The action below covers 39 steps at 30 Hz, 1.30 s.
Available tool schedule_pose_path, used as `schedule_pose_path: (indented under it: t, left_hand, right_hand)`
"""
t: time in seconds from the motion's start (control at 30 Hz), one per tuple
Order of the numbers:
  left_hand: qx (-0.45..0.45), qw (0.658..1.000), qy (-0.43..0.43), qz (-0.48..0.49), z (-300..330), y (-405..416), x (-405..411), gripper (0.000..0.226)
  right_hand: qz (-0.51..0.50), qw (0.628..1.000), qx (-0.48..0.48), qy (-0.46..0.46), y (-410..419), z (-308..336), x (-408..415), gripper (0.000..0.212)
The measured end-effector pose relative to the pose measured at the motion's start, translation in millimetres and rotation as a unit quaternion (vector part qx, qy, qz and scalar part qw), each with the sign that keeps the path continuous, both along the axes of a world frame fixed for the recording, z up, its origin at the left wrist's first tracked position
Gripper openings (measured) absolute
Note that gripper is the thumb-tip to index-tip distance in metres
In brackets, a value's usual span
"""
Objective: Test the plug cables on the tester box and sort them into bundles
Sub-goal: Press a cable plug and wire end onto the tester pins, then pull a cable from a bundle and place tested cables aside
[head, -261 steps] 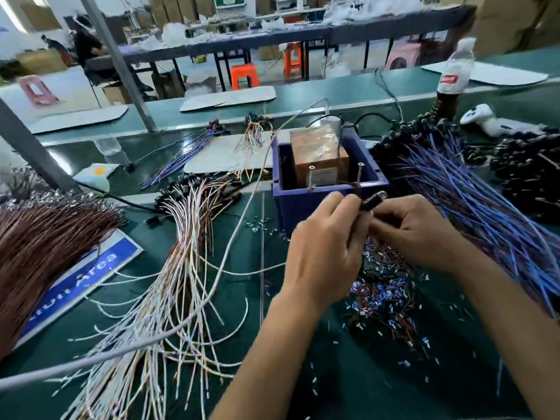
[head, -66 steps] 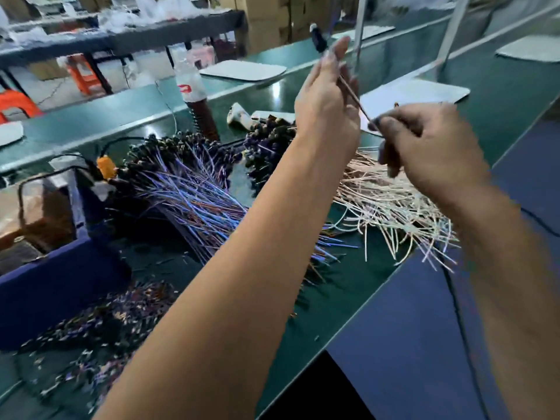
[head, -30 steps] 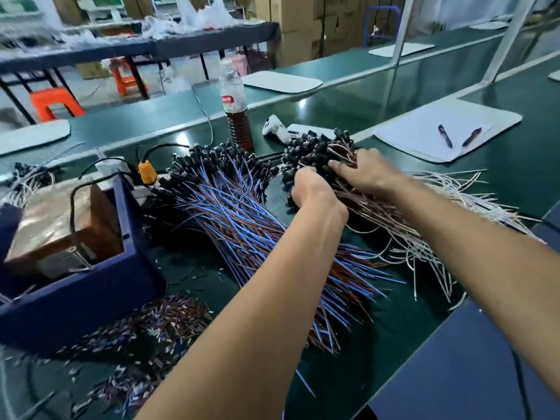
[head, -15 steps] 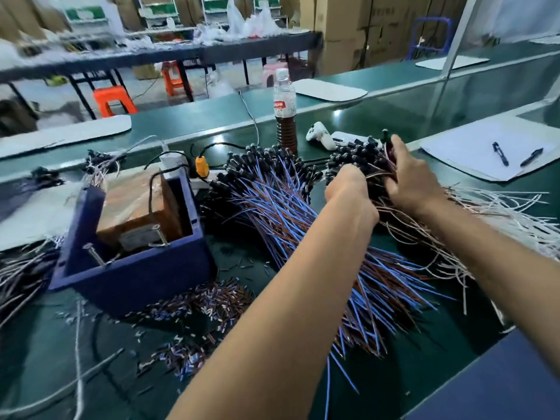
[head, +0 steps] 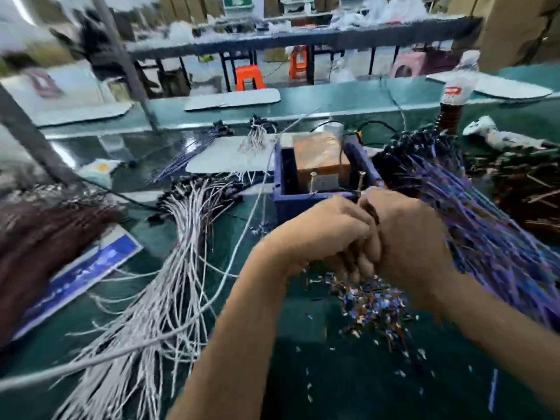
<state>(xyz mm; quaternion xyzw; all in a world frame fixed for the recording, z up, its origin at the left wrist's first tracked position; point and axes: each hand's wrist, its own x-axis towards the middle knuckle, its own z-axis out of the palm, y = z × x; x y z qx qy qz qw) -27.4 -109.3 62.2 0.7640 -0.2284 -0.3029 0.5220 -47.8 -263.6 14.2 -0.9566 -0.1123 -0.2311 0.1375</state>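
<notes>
Left hand [head: 321, 234] and right hand [head: 409, 237], both with curled grip, pressed together on what is probably one thin plug cable, blurred. Held just at 6 o'clock of the blue tester box [head: 306, 201], likely to touch its upright metal pins [head: 312, 183]. White-wire bundle [head: 169, 268] at 9 o'clock, purple-wire bundle [head: 485, 222] at 3 o'clock on green worktop [head: 348, 374].

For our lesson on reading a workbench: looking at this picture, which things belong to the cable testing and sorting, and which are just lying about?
Belonging to the job:
- blue tester box with two upright pins
- white cable bundle
- blue-purple cable bundle
- brown bundle
- left hand and right hand, together before the box

Lying about:
- drink bottle
- white controller
- blue sign
- insulation scraps
</notes>
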Motion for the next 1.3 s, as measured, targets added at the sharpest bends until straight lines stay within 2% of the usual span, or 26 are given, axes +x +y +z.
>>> schedule_pose_path:
  t: [0.07, 0.13, 0.23, 0.4, 0.47, 0.53, 0.6, 0.67, 0.8, 0.93, 1.1, 1.2, 1.3]
  left_hand:
    - [0.103, 0.995, 0.0, -0.007, -5, 46, -2, 0.033]
    - [0.185, 0.982, -0.002, 0.023, -9, 81, -2, 0.036]
    - [0.279, 0.953, -0.03, 0.11, -11, 120, 11, 0.035]
    - [0.342, 0.869, -0.182, 0.309, -13, 156, 54, 0.023]
    - [0.357, 0.837, -0.218, 0.353, -14, 162, 73, 0.024]
    - [0.384, 0.811, -0.247, 0.365, -15, 165, 91, 0.024]
    - [0.412, 0.782, -0.279, 0.376, -15, 169, 107, 0.028]
    - [0.433, 0.762, -0.293, 0.383, -18, 173, 123, 0.034]
    - [0.463, 0.753, -0.284, 0.37, -26, 178, 144, 0.035]
    - [0.441, 0.755, -0.315, 0.369, -24, 177, 152, 0.03]
    - [0.438, 0.765, -0.294, 0.37, -26, 169, 149, 0.03]
    - [0.443, 0.759, -0.294, 0.375, -29, 173, 147, 0.03]
    - [0.44, 0.765, -0.297, 0.366, -26, 176, 144, 0.016]
  right_hand:
    - [0.031, 0.998, -0.021, 0.056, 43, -7, 0, 0.024]
    - [0.068, 0.99, -0.027, 0.12, 84, -13, 6, 0.014]
    - [0.11, 0.978, 0.034, 0.176, 128, -18, 23, 0.006]
    - [0.117, 0.975, 0.057, 0.18, 185, -30, 64, 0.017]
    - [0.133, 0.965, 0.1, 0.201, 204, -28, 78, 0.024]
    - [0.139, 0.948, 0.125, 0.257, 219, -26, 89, 0.04]
    - [0.142, 0.934, 0.076, 0.318, 231, -28, 96, 0.057]
    - [0.137, 0.934, 0.022, 0.33, 234, -30, 99, 0.065]
    - [0.143, 0.925, 0.044, 0.35, 227, -34, 102, 0.058]
    - [0.158, 0.915, 0.076, 0.363, 223, -37, 102, 0.054]
    - [0.184, 0.889, 0.123, 0.401, 222, -35, 100, 0.062]
    - [0.22, 0.897, 0.131, 0.359, 214, -36, 94, 0.069]
    - [0.253, 0.889, 0.144, 0.353, 205, -32, 86, 0.071]
